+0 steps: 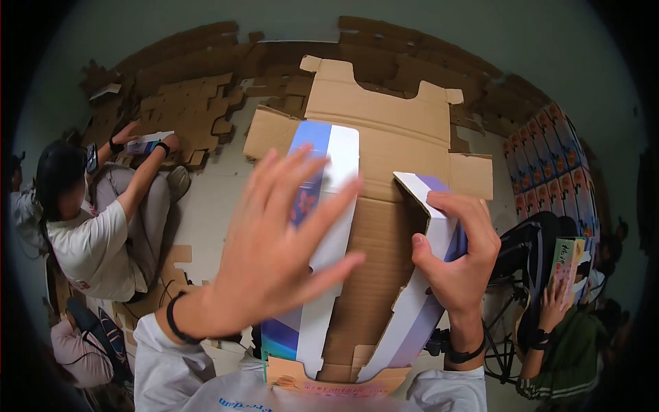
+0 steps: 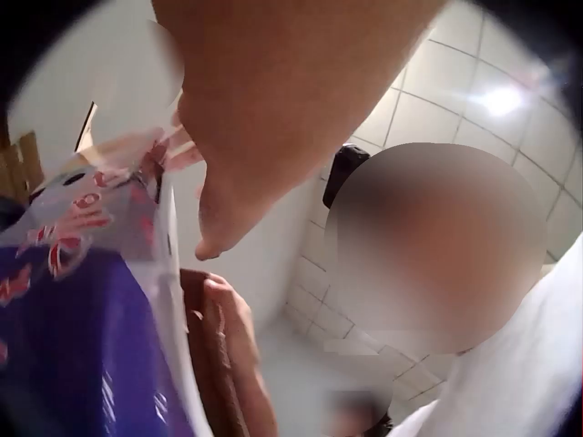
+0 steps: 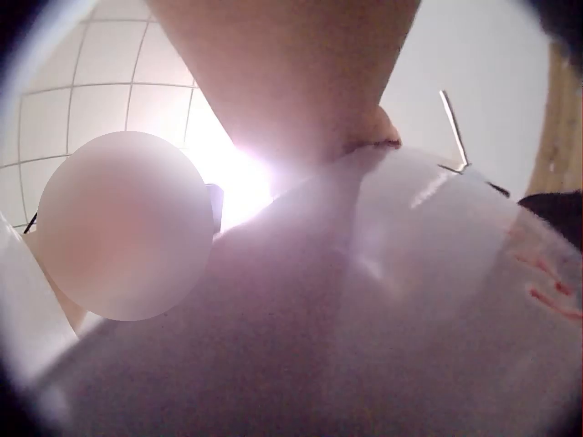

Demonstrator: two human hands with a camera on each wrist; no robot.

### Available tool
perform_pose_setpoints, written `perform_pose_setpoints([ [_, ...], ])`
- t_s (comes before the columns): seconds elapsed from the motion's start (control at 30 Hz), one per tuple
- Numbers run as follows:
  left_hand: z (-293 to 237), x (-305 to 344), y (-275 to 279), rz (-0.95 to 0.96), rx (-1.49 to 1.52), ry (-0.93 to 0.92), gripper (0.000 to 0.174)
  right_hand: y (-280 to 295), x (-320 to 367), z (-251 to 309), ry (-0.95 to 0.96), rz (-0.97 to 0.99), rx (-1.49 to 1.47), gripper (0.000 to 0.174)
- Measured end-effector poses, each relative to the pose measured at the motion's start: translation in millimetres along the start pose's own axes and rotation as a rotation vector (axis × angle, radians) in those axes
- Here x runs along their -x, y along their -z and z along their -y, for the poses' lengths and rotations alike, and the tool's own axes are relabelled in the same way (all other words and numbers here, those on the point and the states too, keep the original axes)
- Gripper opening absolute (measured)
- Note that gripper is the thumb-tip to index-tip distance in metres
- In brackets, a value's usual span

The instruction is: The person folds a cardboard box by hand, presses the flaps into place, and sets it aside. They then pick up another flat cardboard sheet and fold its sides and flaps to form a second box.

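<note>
One corrugated carton is lying partly folded between the two hands, its brown inner face showing and its long upper flap extending beyond both hands. The left hand is hovering over or resting on the left side wall, its fingers spread wide and blurred; it is grasping nothing, and whether its fingertips are touching the board cannot be told. The right hand is gripping the upper part of the right side wall, its thumb lying at the inner edge and its fingers curling over the printed outer side. The printed end flap is lying below both hands, on the wearer's side. As a judgement, the carton is presenting a light load: the board is probably staying stiff along its flat panels while bending readily at the creases. The glossy printed face is likely offering less friction than the bare brown face, and the cut edges and narrow tabs are remaining liable to crushing or tearing. Suitable holding points are falling on the upright walls, close to a crease, with thumb inside, fingers outside and pressure spreading across the panel.
</note>
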State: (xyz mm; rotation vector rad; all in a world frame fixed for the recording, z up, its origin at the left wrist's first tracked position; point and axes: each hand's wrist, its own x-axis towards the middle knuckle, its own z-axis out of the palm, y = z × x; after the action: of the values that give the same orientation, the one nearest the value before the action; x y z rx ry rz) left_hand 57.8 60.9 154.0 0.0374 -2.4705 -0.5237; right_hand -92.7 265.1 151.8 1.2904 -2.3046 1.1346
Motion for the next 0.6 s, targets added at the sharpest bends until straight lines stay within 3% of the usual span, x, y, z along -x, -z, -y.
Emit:
perform_pose_setpoints([
  [0.07,15.4,-18.0,-20.2,-0.101,0.038,0.110,0.058,2.5,0.1,-3.8,0.014,-0.024,-0.057,0.041],
  [0.17,20.0,-18.6,-29.5,-0.018,0.134,0.290,0.048,3.7,5.3,-9.0,0.011,-0.044,-0.122,0.038],
  [0.2,19.0,-16.5,-29.9,-0.056,0.205,0.293,0.032,5.0,6.9,-8.9,0.001,-0.039,-0.122,0.037],
  [0.23,19.1,-14.0,-28.9,-0.049,0.178,0.265,0.030,5.7,8.9,-9.3,-0.009,-0.035,-0.124,0.036],
  [0.43,24.6,-3.2,-25.2,-0.049,0.117,0.192,0.025,7.2,13.8,-12.7,0.046,0.011,-0.119,0.032],
  [0.53,26.8,-7.4,-30.5,-0.055,0.068,0.118,0.020,8.3,9.1,-8.6,-0.024,0.054,-0.019,0.027],
  [0.6,32.5,-4.7,-33.1,-0.182,0.285,0.310,0.019,3.7,8.3,-14.3,-0.068,-0.006,-0.042,0.022],
])
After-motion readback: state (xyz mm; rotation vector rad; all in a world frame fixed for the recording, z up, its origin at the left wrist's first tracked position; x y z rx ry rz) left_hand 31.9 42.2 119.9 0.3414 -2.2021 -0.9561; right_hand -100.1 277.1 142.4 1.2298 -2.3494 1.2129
